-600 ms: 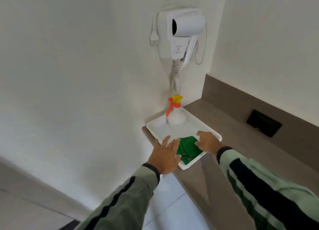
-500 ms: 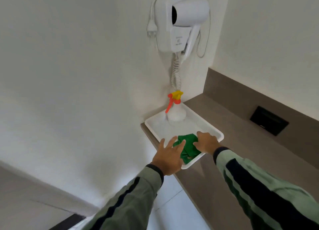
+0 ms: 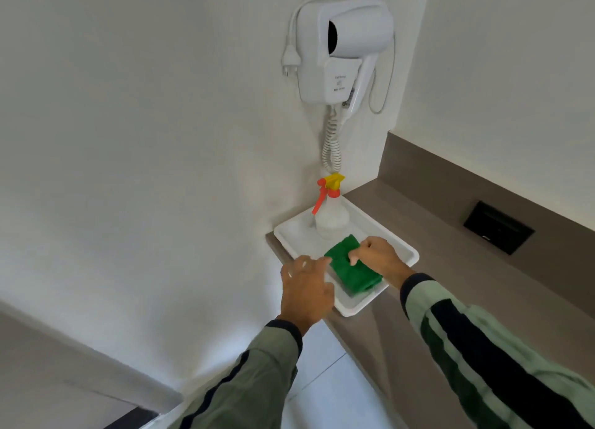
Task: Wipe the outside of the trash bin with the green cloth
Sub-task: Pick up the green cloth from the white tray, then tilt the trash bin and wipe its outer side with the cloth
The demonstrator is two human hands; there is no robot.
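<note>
A folded green cloth (image 3: 349,267) lies in a white tray (image 3: 357,306) at the left end of a brown counter. My right hand (image 3: 378,256) rests on the cloth's right side with its fingers curled and pinching the fabric. My left hand (image 3: 306,287) hovers at the tray's left rim, fingers spread, fingertips close to the cloth's left edge. The trash bin is not in view.
A clear spray bottle (image 3: 331,214) with an orange and yellow trigger stands at the back of the tray. A white hair dryer (image 3: 344,48) hangs on the wall above with a coiled cord. The brown counter (image 3: 450,267) runs right, with a black socket (image 3: 497,227) in its backsplash.
My right hand has moved onto the cloth and curled its fingers on the fabric. My left hand stays at the tray's left rim. The view has shifted closer.
</note>
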